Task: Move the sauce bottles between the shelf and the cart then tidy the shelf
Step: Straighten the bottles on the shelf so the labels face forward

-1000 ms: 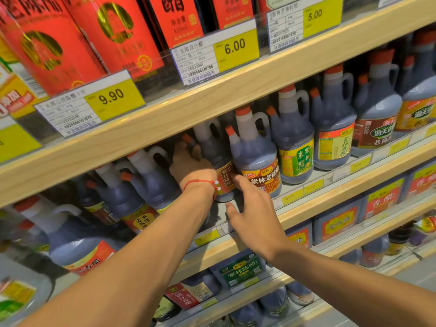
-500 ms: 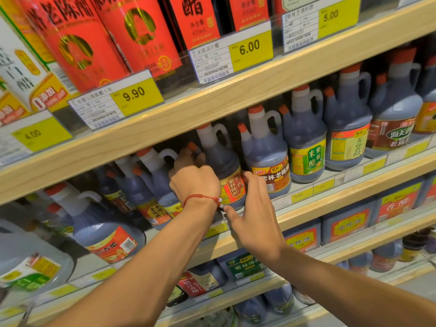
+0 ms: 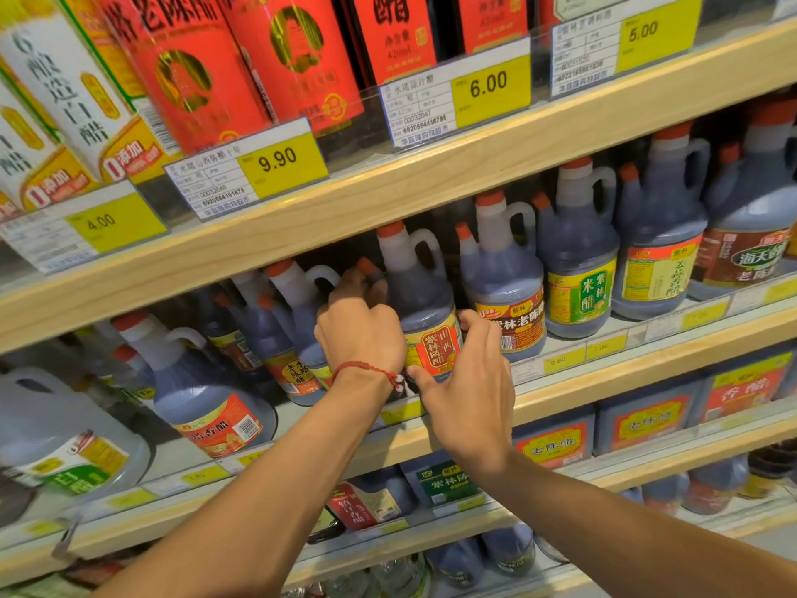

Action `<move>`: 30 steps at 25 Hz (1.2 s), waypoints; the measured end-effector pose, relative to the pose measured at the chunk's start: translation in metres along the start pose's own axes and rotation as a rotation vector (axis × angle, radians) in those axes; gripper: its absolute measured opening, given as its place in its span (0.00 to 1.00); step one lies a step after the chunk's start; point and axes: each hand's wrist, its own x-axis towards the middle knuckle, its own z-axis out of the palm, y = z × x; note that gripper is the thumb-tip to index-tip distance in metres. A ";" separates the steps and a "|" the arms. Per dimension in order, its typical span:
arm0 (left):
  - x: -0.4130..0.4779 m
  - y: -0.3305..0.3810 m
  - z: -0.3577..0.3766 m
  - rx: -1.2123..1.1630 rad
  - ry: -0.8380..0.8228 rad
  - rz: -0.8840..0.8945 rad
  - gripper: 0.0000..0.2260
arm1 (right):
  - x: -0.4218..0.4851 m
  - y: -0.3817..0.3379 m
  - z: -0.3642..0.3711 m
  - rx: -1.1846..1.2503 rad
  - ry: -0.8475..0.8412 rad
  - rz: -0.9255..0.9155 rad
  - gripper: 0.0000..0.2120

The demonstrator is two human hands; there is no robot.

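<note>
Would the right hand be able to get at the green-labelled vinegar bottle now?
Probably yes: the green-labelled vinegar bottle stands unblocked at the shelf front, but the right hand must first release the red-labelled bottle.

Yellow price tags [image 3: 282, 164] show 4.00, 9.90, 6.00 and 5.00.

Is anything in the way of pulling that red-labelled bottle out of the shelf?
Nothing visible: the left hand and right hand hold the bottle, and its front is open. Other bottles only flank it.
</note>
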 end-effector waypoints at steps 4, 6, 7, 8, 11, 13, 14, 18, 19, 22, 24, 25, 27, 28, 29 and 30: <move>0.010 -0.008 0.006 -0.041 0.085 0.133 0.11 | 0.001 0.001 -0.001 0.024 0.032 0.014 0.39; 0.012 -0.011 0.009 -0.042 0.104 0.142 0.11 | 0.002 0.005 -0.001 0.051 0.039 0.015 0.39; 0.012 -0.012 0.009 -0.048 0.104 0.154 0.11 | 0.002 0.006 -0.002 0.075 0.042 0.019 0.38; 0.013 -0.014 0.010 -0.060 0.112 0.182 0.11 | 0.002 0.008 -0.003 0.102 0.045 0.026 0.38; 0.013 -0.019 0.011 -0.091 0.115 0.204 0.12 | 0.003 0.013 -0.005 0.148 0.027 0.034 0.38; 0.012 -0.019 0.012 -0.110 0.133 0.222 0.12 | 0.004 0.014 -0.005 0.150 0.021 0.036 0.38; 0.012 -0.020 0.013 -0.122 0.139 0.234 0.12 | 0.004 0.014 -0.005 0.148 0.023 0.037 0.37; 0.017 -0.024 0.022 -0.297 0.077 0.249 0.13 | 0.006 0.014 -0.003 0.135 0.044 0.036 0.36; 0.018 -0.024 0.023 -0.316 0.079 0.254 0.14 | 0.006 0.014 -0.003 0.134 0.050 0.035 0.36; 0.019 -0.022 0.026 -0.249 0.136 0.248 0.15 | 0.006 0.015 -0.001 0.127 0.056 0.021 0.35; 0.020 -0.020 0.026 -0.233 0.136 0.256 0.15 | 0.006 0.014 0.000 0.120 0.064 0.019 0.36; 0.022 -0.020 0.027 -0.235 0.125 0.261 0.15 | 0.006 0.014 0.000 0.116 0.067 0.022 0.36; 0.026 -0.021 0.030 -0.231 0.114 0.278 0.15 | 0.006 0.013 0.000 0.113 0.069 0.022 0.36; 0.026 -0.021 0.031 -0.235 0.117 0.284 0.15 | 0.006 0.013 0.001 0.113 0.068 0.018 0.35; 0.026 -0.021 0.031 -0.242 0.120 0.287 0.14 | 0.006 0.013 0.001 0.115 0.065 0.014 0.35; 0.026 -0.022 0.031 -0.250 0.117 0.292 0.13 | 0.005 0.013 0.000 0.123 0.060 0.011 0.34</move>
